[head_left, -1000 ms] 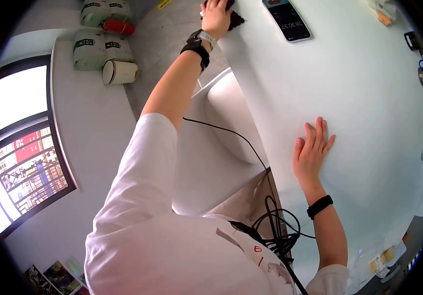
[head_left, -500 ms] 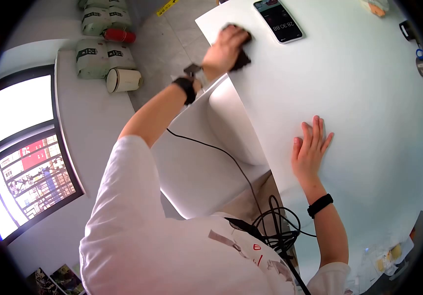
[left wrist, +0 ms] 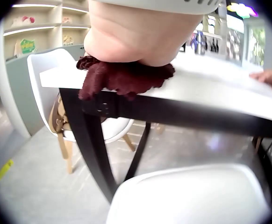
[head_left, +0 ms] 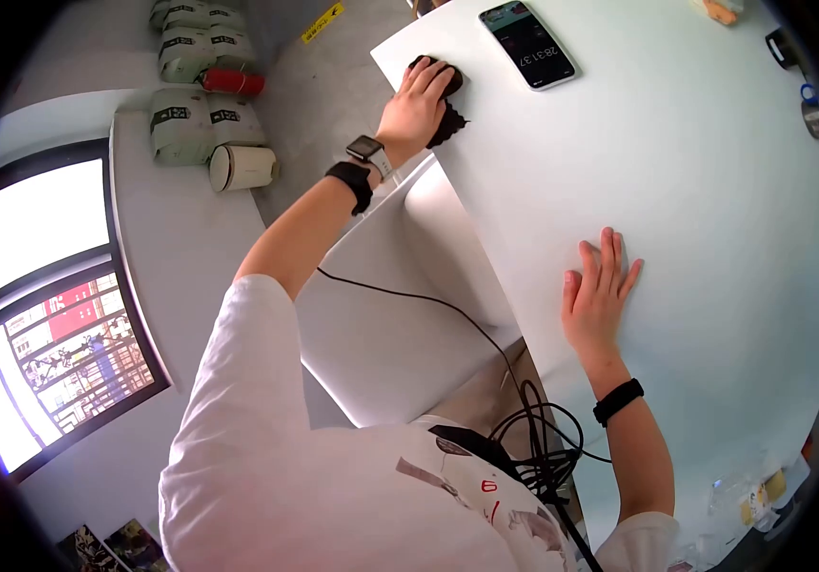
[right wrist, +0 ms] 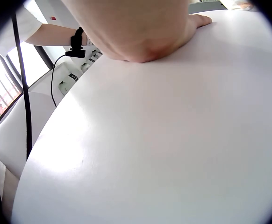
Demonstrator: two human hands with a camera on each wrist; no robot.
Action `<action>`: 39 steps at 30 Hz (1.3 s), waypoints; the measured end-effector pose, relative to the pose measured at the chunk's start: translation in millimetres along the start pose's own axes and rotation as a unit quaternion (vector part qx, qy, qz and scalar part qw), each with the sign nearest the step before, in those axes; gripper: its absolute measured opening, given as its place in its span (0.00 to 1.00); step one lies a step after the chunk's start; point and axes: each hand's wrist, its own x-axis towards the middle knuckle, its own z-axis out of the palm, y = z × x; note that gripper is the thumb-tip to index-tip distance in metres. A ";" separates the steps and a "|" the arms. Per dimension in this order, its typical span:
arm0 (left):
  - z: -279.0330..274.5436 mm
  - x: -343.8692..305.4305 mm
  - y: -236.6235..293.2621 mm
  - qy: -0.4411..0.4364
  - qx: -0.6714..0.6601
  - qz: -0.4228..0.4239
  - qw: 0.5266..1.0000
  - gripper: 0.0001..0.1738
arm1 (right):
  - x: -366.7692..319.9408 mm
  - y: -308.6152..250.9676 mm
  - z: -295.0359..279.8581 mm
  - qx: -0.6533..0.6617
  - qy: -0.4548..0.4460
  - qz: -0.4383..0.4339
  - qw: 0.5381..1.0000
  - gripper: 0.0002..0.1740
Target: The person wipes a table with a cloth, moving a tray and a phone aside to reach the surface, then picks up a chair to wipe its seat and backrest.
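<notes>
My left hand (head_left: 412, 116) presses a dark red cloth (head_left: 449, 124) onto the white table (head_left: 705, 191), close to its corner. The fingers lie stretched over the cloth, which shows at the fingertips and along the side of the hand. In the left wrist view the crumpled cloth (left wrist: 122, 79) hangs slightly over the table edge beneath the heel of the hand. My right hand (head_left: 596, 303) rests on the table nearer my body, its fingers spread and nothing held. The right wrist view shows the heel of that hand on the tabletop.
A phone (head_left: 527, 46) showing a timer lies right of my left hand. A white chair (head_left: 400, 315) stands against the near table edge, crossed by a black cable (head_left: 409, 292). Coiled cables (head_left: 547, 448) hang before my body. Another white chair (left wrist: 56, 70) stands beyond the corner.
My left hand has drawn the cloth along the table edge toward my body, shifting slightly back outward in the last half second. The right hand stays in place. The head view has shifted a little.
</notes>
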 end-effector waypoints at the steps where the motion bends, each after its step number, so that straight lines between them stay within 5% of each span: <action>1: -0.8 -6.4 7.0 -0.014 -0.001 0.052 0.999 0.26 | -1.9 -1.4 2.1 0.003 0.006 0.001 1.000 0.23; 2: -2.1 -13.9 12.6 -0.028 -0.003 0.101 0.994 0.27 | -2.1 -1.9 3.9 0.006 0.011 -0.001 1.000 0.23; 5: -10.6 -8.2 -3.2 -0.053 -0.049 0.035 0.997 0.26 | -2.0 -3.8 0.0 0.007 -0.003 0.003 1.000 0.22; 7: 6.4 22.1 -42.5 0.026 -0.049 -0.036 0.998 0.25 | -1.6 -2.7 0.6 0.003 0.001 -0.001 1.000 0.22; 12: 31.2 75.9 -77.9 0.126 0.037 -0.042 0.990 0.22 | -1.9 -5.2 -1.3 0.008 -0.011 0.008 1.000 0.22; 15: 35.7 74.1 -55.7 0.117 0.013 0.016 0.993 0.21 | -2.0 -0.2 0.5 0.005 0.003 0.004 1.000 0.22; 20: 24.4 -45.0 115.8 -0.001 -0.096 0.184 0.978 0.31 | -1.0 -3.4 0.7 0.006 0.009 0.008 1.000 0.22; 22: 4.3 -80.3 162.1 -0.077 -0.107 0.173 0.976 0.34 | -1.7 -3.0 2.5 0.014 0.015 0.010 1.000 0.22; 25: 16.8 -50.4 116.5 -0.015 -0.116 0.148 0.982 0.32 | -3.3 -2.6 -0.6 0.015 0.000 0.013 1.000 0.22; 28: 26.3 8.9 46.2 0.087 -0.048 0.005 0.995 0.23 | -5.0 -3.5 1.0 0.017 -0.008 0.021 1.000 0.22; 30: 33.7 3.6 63.3 0.092 -0.031 -0.027 0.995 0.24 | -3.4 -1.5 3.7 0.021 0.006 0.018 1.000 0.22; 31: 22.4 -13.5 83.4 0.056 -0.016 0.049 0.997 0.27 | -4.3 -2.2 3.7 0.021 0.009 0.017 1.000 0.22; 35: 7.6 -36.5 97.2 -0.012 -0.012 0.086 0.996 0.30 | -2.9 -3.8 2.0 0.021 0.024 0.015 0.999 0.22; 39: 20.3 -43.4 108.7 0.015 0.030 0.001 0.999 0.29 | -4.1 -2.4 3.9 0.032 0.020 0.020 0.999 0.21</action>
